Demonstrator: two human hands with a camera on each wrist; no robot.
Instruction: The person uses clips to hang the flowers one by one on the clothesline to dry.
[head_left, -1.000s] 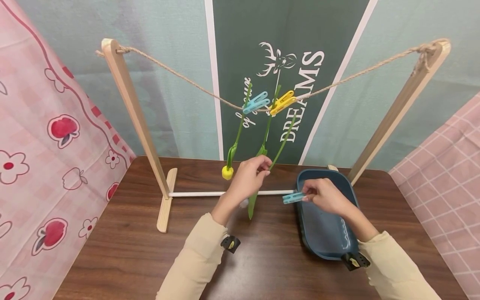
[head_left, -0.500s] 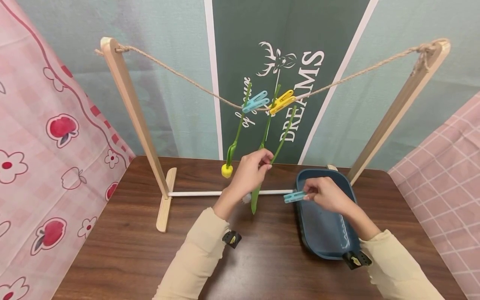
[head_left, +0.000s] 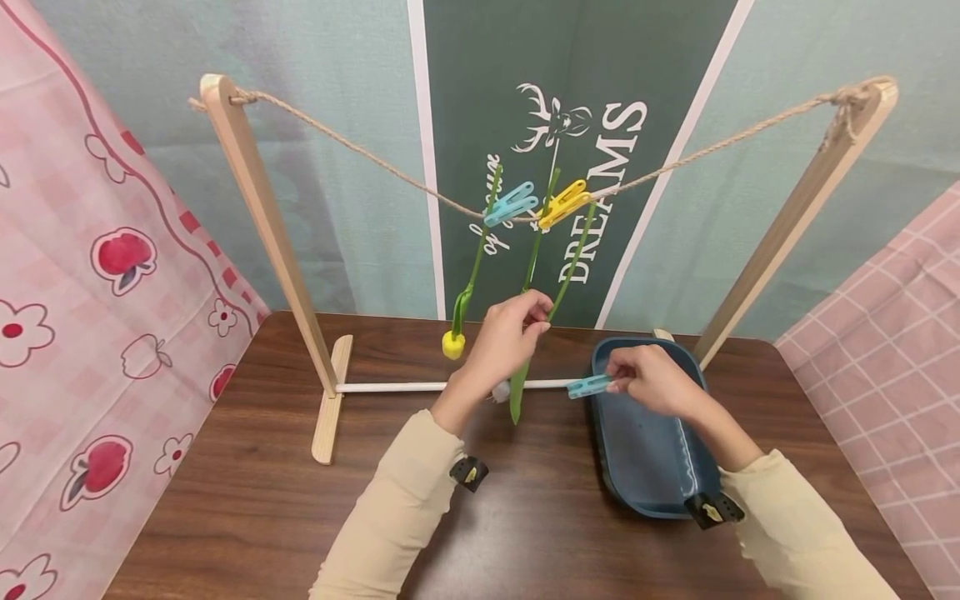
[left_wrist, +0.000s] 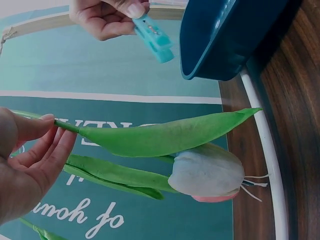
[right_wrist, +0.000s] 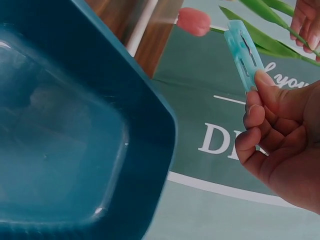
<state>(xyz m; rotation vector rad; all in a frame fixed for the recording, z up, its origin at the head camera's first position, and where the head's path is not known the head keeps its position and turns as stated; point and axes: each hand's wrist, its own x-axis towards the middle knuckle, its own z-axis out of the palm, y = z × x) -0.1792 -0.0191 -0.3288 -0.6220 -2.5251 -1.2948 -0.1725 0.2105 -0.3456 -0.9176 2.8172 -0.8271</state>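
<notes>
My left hand (head_left: pixel 510 333) pinches the green stem (head_left: pixel 573 258) of an artificial tulip, blossom down. Its white blossom (left_wrist: pixel 206 171) shows in the left wrist view, with a pink edge behind it. My right hand (head_left: pixel 656 382) holds a light blue clothespin (head_left: pixel 588 386) between thumb and fingers, over the basin's left rim. On the rope (head_left: pixel 360 152), another blue clothespin (head_left: pixel 510 205) clips a yellow tulip (head_left: pixel 453 344) upside down. Beside it a yellow clothespin (head_left: pixel 564 205) clips a second stem, partly hidden by my left hand. A pink blossom (right_wrist: pixel 194 21) appears in the right wrist view.
Two wooden posts (head_left: pixel 262 217) carry the sagging rope, and a white rod (head_left: pixel 390 387) joins their feet. A dark blue basin (head_left: pixel 645 450) stands on the brown wooden table (head_left: pixel 247 500) at right. Printed cloths (head_left: pixel 495 50) hang behind and at the sides.
My left hand has risen slightly and moved right, bringing the held stem's top up near the yellow clothespin. My right hand has lifted a little with its clothespin.
</notes>
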